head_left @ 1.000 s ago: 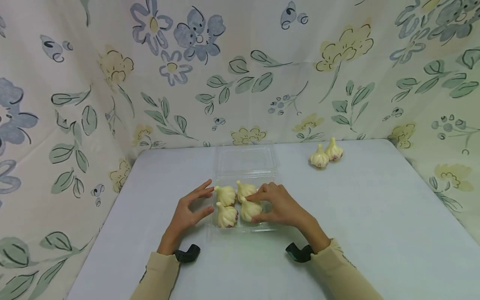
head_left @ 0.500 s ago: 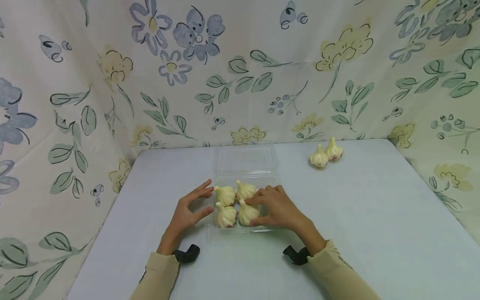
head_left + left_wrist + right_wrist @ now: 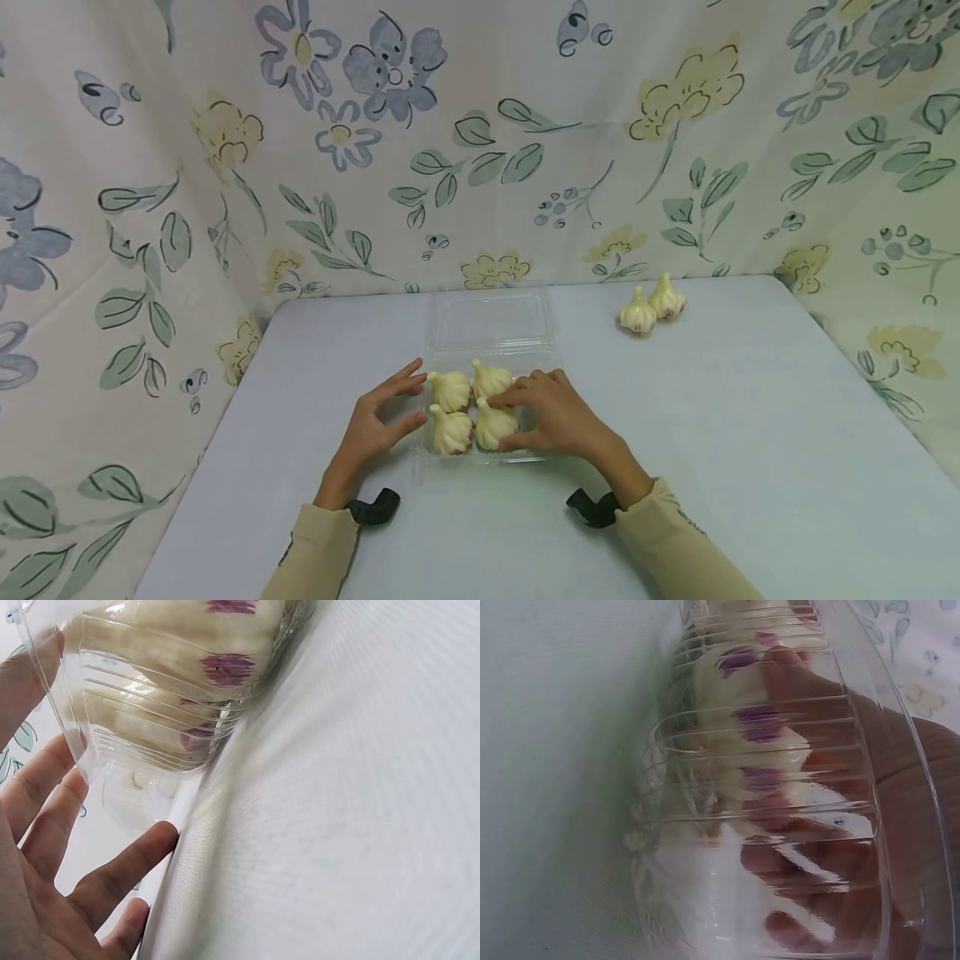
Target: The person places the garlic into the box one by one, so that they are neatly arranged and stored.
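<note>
Inside a clear plastic clamshell box [image 3: 525, 454] sit several garlic bulbs, pale cream with purple streaks near the base. My right hand [image 3: 555, 415] reaches into the right part of the box. Its thumb and fingers pinch the front right garlic bulb [image 3: 495, 427]; the right wrist view shows this garlic [image 3: 757, 727] and the fingers through the ribbed clear wall. At the box's left side my left hand [image 3: 384, 417] is spread, fingers straight. In the left wrist view its fingertips [image 3: 73, 784] lie at the clear rim, beside the front left garlic bulb [image 3: 452, 431].
The box's clear lid [image 3: 491, 321] lies folded back behind it. Two more garlic bulbs [image 3: 637, 312] stand at the back right of the white table [image 3: 735, 433]. A floral curtain [image 3: 480, 142] hangs behind and at the sides.
My right hand has lowered the front right garlic bulb slightly and moved it a little left and toward me, beside the front left one. The left hand stays at the box's side.
</note>
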`<state>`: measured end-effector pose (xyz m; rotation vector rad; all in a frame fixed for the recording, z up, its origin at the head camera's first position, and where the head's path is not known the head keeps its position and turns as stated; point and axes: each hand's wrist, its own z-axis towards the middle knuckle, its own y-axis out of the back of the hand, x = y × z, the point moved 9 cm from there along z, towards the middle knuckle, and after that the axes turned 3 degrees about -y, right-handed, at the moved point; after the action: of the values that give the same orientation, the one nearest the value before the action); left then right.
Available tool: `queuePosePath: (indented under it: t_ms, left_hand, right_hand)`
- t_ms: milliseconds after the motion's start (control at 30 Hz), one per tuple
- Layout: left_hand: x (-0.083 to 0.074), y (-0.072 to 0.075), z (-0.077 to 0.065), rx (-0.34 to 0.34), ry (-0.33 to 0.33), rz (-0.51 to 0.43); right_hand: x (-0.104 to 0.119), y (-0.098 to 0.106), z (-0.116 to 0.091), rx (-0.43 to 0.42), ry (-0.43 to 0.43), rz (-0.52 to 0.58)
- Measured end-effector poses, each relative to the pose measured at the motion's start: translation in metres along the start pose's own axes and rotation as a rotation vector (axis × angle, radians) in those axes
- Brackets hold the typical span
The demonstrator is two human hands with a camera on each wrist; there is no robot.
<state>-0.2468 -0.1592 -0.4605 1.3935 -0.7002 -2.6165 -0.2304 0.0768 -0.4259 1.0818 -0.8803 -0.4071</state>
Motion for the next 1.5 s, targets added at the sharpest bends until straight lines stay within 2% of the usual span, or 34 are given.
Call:
queuePosePath:
  t_ms: [400, 667, 1100, 1500]
  left_hand:
    - [0.005, -0.001, 0.000, 0.006, 0.017, -0.004]
    - [0.003, 0.000, 0.002, -0.001, -0.003, -0.003]
    - [0.002, -0.001, -0.001, 0.000, -0.002, 0.005]
    - [0.004, 0.000, -0.002, 0.001, 0.014, 0.021]
  right_hand:
    - [-0.005, 0.005, 0.000, -0.002, -0.008, 0.118]
    - [-0.010, 0.011, -0.001, -0.025, -0.026, 0.197]
    - [-0.030, 0.046, -0.007, -0.228, -0.037, 0.269]
    - [-0.052, 0.066, -0.016, -0.308, -0.108, 0.251]
